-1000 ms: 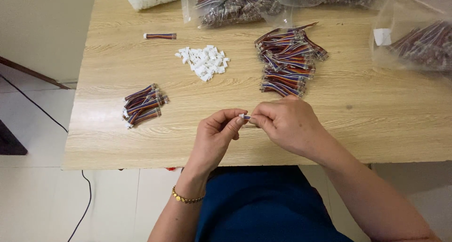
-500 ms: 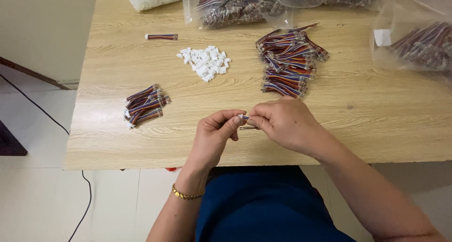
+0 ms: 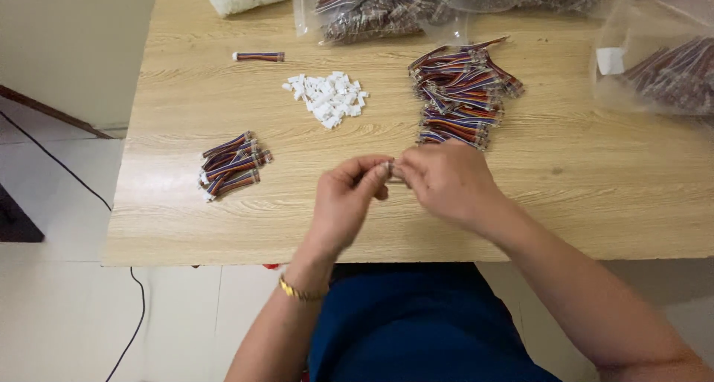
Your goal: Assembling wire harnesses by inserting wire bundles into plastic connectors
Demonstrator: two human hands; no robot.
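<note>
Short multicoloured ribbon-wire lead point(image 3: 392, 168), pinched between left hand point(image 3: 343, 200) and right hand point(image 3: 446, 180) above the wooden table point(image 3: 580, 174), appears mid-assembly; seating it likely requires steady, aligned fingertip pressure, white plastic connectors point(image 3: 327, 98) lying beyond.

- Setting: a small assembly workstation in a plain room, likely a home.
- Light wooden table point(image 3: 595, 174) on pale floor tiles point(image 3: 52, 315).
- Sorted stock: wire bundles point(image 3: 460, 92), white connector housings point(image 3: 329, 98), clear bags of parts point(image 3: 387, 10).
- Black cable point(image 3: 123, 330) trails across the floor.
</note>
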